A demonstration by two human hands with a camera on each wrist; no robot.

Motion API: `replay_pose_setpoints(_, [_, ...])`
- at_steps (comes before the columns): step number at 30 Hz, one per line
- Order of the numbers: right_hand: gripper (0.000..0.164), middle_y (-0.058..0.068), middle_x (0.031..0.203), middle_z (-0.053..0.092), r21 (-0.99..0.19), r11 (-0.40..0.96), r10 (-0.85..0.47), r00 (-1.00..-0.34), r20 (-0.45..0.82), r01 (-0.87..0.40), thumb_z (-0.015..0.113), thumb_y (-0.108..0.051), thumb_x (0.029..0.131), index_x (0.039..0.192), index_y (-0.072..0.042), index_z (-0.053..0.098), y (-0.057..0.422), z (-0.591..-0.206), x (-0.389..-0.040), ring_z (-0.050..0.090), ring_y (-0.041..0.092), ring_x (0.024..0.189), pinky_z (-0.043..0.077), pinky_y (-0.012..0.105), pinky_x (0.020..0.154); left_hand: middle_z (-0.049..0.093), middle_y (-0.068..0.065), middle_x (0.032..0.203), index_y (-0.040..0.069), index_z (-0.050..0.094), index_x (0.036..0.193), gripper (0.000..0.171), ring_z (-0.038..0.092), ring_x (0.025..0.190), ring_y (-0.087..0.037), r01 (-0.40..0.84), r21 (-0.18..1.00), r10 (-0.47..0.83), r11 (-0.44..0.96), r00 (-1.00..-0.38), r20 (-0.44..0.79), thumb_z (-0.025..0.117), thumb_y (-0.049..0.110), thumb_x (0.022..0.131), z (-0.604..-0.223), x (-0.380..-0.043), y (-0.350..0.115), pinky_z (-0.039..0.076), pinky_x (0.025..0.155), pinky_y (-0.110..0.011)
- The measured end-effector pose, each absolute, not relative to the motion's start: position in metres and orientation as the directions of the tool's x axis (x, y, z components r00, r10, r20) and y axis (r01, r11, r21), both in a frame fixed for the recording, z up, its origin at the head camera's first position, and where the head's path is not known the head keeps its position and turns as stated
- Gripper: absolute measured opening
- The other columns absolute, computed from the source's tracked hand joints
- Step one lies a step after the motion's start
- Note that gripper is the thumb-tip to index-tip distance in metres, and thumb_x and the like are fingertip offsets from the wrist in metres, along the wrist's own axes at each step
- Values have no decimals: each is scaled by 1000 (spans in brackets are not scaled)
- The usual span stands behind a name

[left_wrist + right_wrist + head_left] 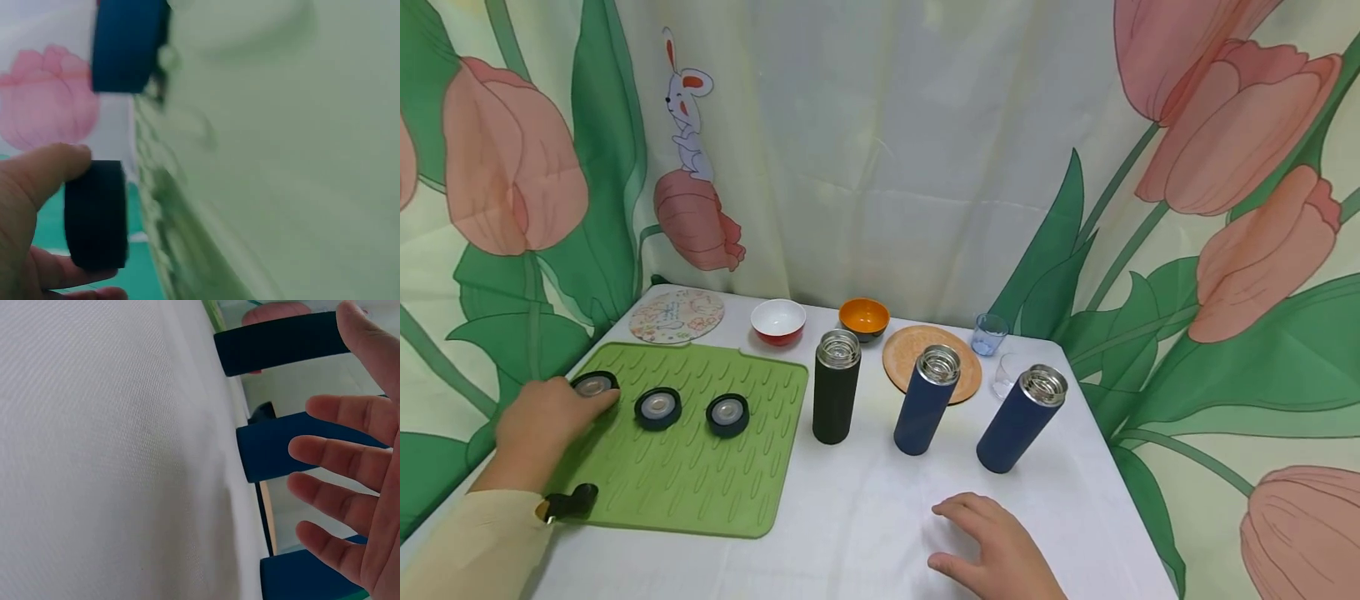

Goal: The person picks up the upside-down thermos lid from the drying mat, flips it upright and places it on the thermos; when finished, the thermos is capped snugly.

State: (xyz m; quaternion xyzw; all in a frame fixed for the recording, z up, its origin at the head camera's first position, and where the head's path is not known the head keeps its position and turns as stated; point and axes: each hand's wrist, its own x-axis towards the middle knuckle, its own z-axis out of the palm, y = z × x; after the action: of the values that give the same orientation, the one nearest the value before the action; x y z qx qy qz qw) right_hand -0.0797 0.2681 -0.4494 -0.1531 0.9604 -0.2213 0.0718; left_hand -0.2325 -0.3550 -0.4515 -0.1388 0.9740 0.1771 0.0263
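Note:
My left hand point(547, 417) pinches a round black bottle lid point(593, 384) at the left side of the green drying mat point(752, 500). In the left wrist view the thumb point(62, 164) lies on one side of the lid point(97, 215) and a finger on the other. Two more lids, one in the middle point(658, 408) and one to the right point(727, 415), lie on the mat. My right hand point(996, 546) hovers with fingers spread, nearer me than three lidless bottles: a black one point(834, 392), a blue one point(923, 408) and another blue one point(1017, 425).
Along the back stand a patterned round mat point(677, 315), a red-and-white bowl point(778, 321) and an orange bowl point(864, 318). A round wooden board point(966, 375) lies behind the bottles, with a bluish glass point(988, 333) and a clear glass point(1006, 375) at the right. A tulip curtain point(887, 167) surrounds the table.

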Motion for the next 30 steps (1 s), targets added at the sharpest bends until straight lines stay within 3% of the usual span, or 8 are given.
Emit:
replay_pose_setpoints(4, [59, -13, 128, 69, -448, 854, -326, -943, -66, -263, 69, -71, 91, 131, -28, 73, 266, -451, -81, 65, 14, 116, 58, 47, 101, 47, -49, 120, -23, 55, 126, 105, 58, 98, -62, -216, 337, -231, 916, -973, 5, 57, 77, 94, -438, -225, -330, 53, 63, -62])
replay_pose_setpoints(11, [44, -16, 122, 69, -428, 853, -349, -936, -43, -298, 74, -58, 95, 129, -30, 73, 261, -455, -85, 64, 6, 108, 59, 41, 97, 58, -36, 127, -12, 64, 123, 87, 61, 110, -54, 109, 302, 29, 947, -966, 257, 70, 68, 90, -421, -203, -252, 52, 88, -69])
replay_pose_setpoints(20, [38, -14, 118, 70, -401, 838, -402, -916, 6, -370, 77, -47, 96, 129, -28, 74, 252, -454, -96, 64, 6, 104, 60, 39, 95, 64, -13, 133, 3, 71, 125, 75, 66, 118, -35, 357, 277, 265, 892, -910, 318, 82, 64, 82, -423, -168, -162, 59, 93, -57])
replay_pose_setpoints(30, [38, -8, 118, 72, -410, 805, -458, -889, 32, -429, 80, -37, 95, 131, -23, 73, 241, -447, -123, 66, 9, 107, 59, 39, 97, 65, -4, 130, 11, 73, 122, 71, 67, 114, -25, 511, 280, 422, 813, -847, 323, 84, 67, 79, -437, -170, -113, 59, 96, -47])
